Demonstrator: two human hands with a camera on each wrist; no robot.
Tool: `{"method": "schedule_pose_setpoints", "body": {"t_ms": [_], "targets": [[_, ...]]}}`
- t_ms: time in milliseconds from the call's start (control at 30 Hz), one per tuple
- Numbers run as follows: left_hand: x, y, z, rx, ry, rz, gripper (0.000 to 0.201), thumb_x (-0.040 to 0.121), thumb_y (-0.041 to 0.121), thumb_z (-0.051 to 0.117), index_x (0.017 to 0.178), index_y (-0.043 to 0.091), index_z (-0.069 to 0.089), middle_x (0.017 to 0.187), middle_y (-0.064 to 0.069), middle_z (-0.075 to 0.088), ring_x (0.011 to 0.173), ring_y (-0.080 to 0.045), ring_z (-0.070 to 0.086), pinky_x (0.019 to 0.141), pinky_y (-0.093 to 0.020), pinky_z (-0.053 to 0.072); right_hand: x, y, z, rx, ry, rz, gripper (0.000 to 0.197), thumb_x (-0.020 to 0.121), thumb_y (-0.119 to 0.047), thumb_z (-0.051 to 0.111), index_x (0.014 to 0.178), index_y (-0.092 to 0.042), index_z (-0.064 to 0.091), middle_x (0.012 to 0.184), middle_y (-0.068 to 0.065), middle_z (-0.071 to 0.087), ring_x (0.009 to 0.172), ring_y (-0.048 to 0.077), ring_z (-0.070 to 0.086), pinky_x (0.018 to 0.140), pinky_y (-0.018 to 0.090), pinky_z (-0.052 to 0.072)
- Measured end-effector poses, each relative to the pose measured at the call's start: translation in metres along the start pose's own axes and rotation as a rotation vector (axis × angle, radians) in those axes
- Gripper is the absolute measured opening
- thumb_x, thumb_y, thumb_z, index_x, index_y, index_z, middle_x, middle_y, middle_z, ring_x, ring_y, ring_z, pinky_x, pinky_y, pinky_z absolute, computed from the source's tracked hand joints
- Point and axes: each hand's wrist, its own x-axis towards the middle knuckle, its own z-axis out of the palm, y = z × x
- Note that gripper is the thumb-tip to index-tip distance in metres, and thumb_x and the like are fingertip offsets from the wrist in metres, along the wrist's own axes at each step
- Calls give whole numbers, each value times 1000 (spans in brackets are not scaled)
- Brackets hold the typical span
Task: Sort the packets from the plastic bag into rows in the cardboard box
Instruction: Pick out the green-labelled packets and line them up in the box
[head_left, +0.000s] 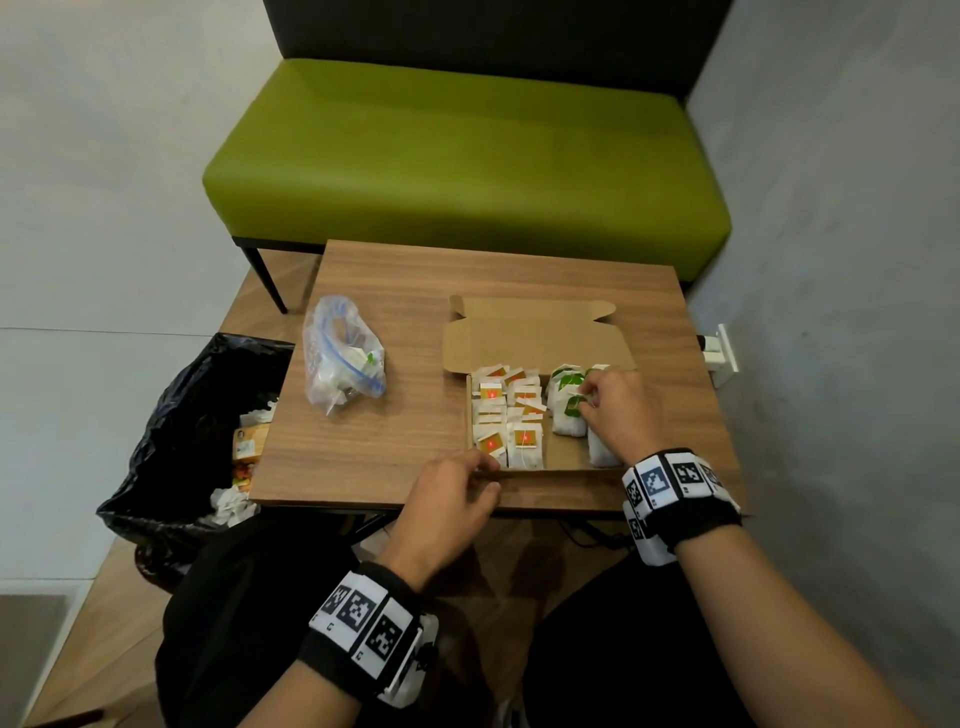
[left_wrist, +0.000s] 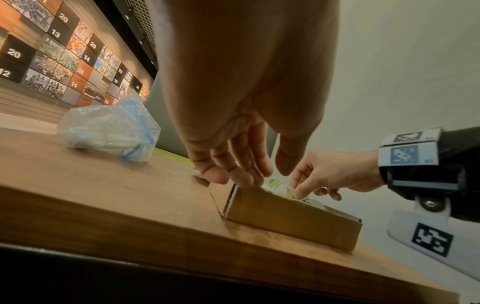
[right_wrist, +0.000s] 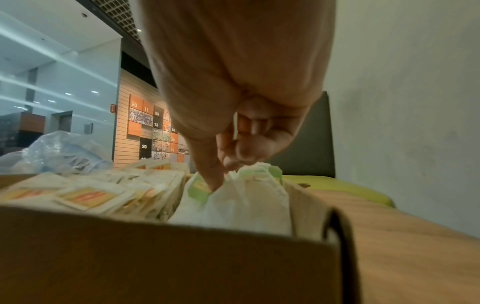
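The open cardboard box (head_left: 535, 338) sits on the right half of the wooden table (head_left: 374, 447). Orange-labelled packets (head_left: 506, 415) fill its left rows, and white green-labelled packets (head_left: 563, 423) stand at its right. My right hand (head_left: 586, 402) reaches into the box and pinches the top of a green-labelled packet (right_wrist: 246, 201) between thumb and fingers (right_wrist: 210, 179). My left hand (head_left: 485, 475) rests its fingers (left_wrist: 233, 179) on the box's (left_wrist: 291, 220) front left corner, thumb free. The clear plastic bag (head_left: 343, 358) lies left of the box with a few packets inside.
A black bin bag (head_left: 197, 415) holding rubbish stands off the table's left edge. A green bench (head_left: 467, 156) runs behind the table, and a grey wall (head_left: 831, 260) with a white fitting (head_left: 722, 353) closes the right side. Bare tabletop lies between bag and box.
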Motion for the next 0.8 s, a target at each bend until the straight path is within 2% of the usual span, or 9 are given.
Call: {"method": "schedule_pose_setpoints", "body": {"t_ms": [100,200,300,433,533,600,667,733,800], "targets": [[-1,1,0,-2,5,-4,27,93,28,64,120,30,63,117,12,64,107,0,55,98,-24,48,-6,-3,-1,48,22,17,6,86,-23,71,92,-22,70,91,-2,66,83,18,62,71,37,55],[-1,1,-1,-4,8,-10,27,93,28,64,120,30,63,116,13,63,107,0,55,96,-22,47,-14,-7,1,38,-133,12,10,84,-35,72,80,-26,71,80,-8,66,79,13,63,72,35,57],[-1,1,0,11,4,-1,27,93,28,64,119,30,63,115,13,64,106,0,56,96,-23,48,-17,-7,6,-50,-252,-16,12,85,-37,70,89,-28,75,91,-7,69,89,15,64,78,38,57],[-4,5,-3,-10,-8,-9,25,93,27,64,119,30,63,110,14,63,100,3,56,91,-19,48,-15,-6,5,2,-241,-4,14,89,-33,66,99,-27,74,99,-6,70,92,15,64,83,41,57],[-3,8,-13,-30,18,-19,21,94,29,62,116,30,63,101,14,62,86,3,57,74,-15,48,-17,-5,-1,60,-259,-13,11,89,-35,67,93,-27,74,90,-8,68,85,12,63,79,39,58],[5,8,-32,29,163,-45,14,95,29,60,109,29,62,101,12,61,81,1,55,69,-16,45,-22,-5,-6,109,-249,-17,10,88,-35,68,86,-27,73,80,-10,66,77,8,61,71,34,57],[19,5,-62,148,435,-70,9,94,28,60,102,23,60,104,6,57,83,-3,50,71,-21,43,-30,-6,-10,125,-224,-29,10,87,-35,69,81,-28,71,75,-13,61,72,5,57,63,29,50],[37,-1,-94,313,669,-123,20,92,33,61,104,17,58,108,-5,54,91,-16,49,74,-30,38,-37,-8,-14,148,-198,-37,9,87,-36,68,80,-31,69,76,-14,60,72,5,57,61,28,48],[59,-9,-120,428,716,-239,38,90,43,60,114,15,50,116,-13,51,102,-32,52,79,-44,41,-43,-14,-16,178,-174,-47,9,89,-36,66,83,-30,71,73,-14,61,70,5,58,61,27,49]]}}
